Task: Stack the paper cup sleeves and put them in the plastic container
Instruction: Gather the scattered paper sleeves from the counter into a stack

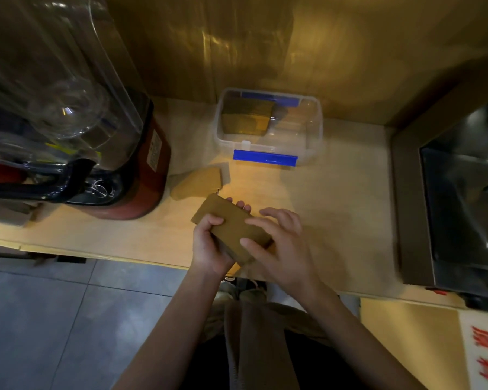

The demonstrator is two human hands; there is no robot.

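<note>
Your left hand (209, 243) has its grip closed around a stack of brown paper cup sleeves (231, 229), thumb on top and fingers wrapped underneath, holding it tilted above the near edge of the light wooden surface (335, 220). Your right hand (279, 246) lies with its grip open, fingers spread flat over the stack's right end, pressing on it rather than clasping it. More loose sleeves (197, 182) lie on the surface just beyond the stack, near the red base of a blender (135, 170). Farther back stands the clear plastic container (313, 136) with blue latches, lid off, with a batch of sleeves (247, 119) already inside its left half.
</note>
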